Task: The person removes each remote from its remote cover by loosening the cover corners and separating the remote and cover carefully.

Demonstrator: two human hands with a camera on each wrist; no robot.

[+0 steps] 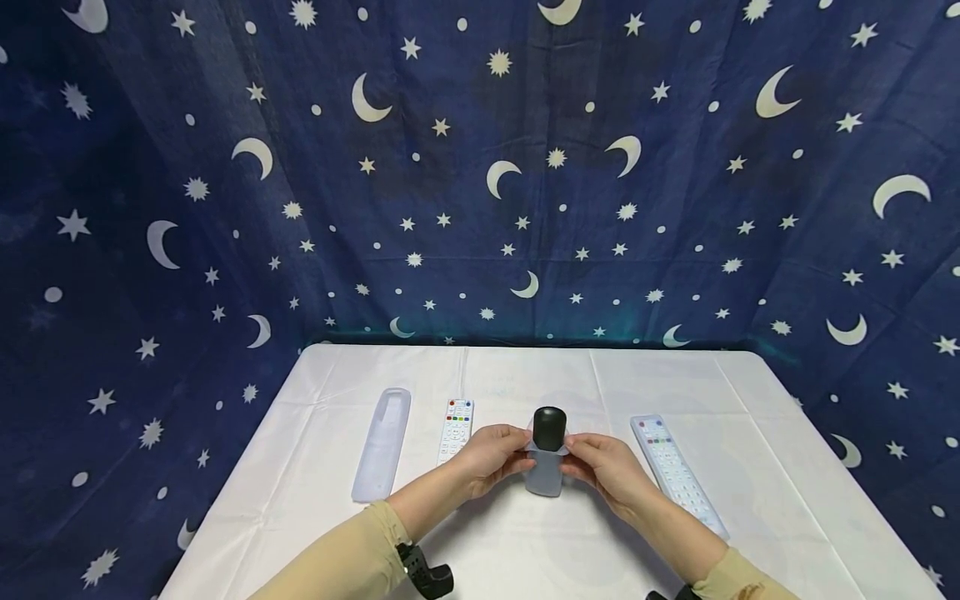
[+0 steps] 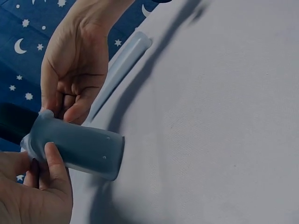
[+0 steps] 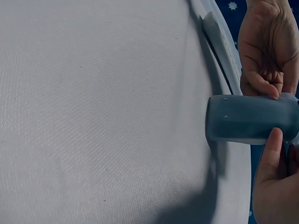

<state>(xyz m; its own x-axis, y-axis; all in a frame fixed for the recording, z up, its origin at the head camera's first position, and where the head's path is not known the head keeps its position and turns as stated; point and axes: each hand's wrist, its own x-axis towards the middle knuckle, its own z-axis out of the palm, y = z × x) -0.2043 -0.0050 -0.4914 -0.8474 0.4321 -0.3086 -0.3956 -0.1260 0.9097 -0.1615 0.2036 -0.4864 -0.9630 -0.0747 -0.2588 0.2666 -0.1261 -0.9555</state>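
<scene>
A black remote control [image 1: 550,428], its rounded end sticking up, sits partly inside a translucent silicone cover [image 1: 543,475]. No buttons show on it from here. My left hand [image 1: 491,457] pinches the cover's open rim on the left side. On the opposite side, my right hand [image 1: 609,471] pinches the same rim between thumb and fingers. Seen from the left wrist, the cover [image 2: 84,147] hangs over the table with its closed end away from the hands. The right wrist view shows the dark body through the cover [image 3: 247,119].
An unfilled translucent cover [image 1: 382,446] lies at the table's left. Beside my left hand is a white remote [image 1: 455,429], partly hidden by that hand. At right lies another white remote in a clear cover [image 1: 678,475]. A white cloth covers the table [image 1: 300,467]; a starry curtain [image 1: 465,208] hangs behind.
</scene>
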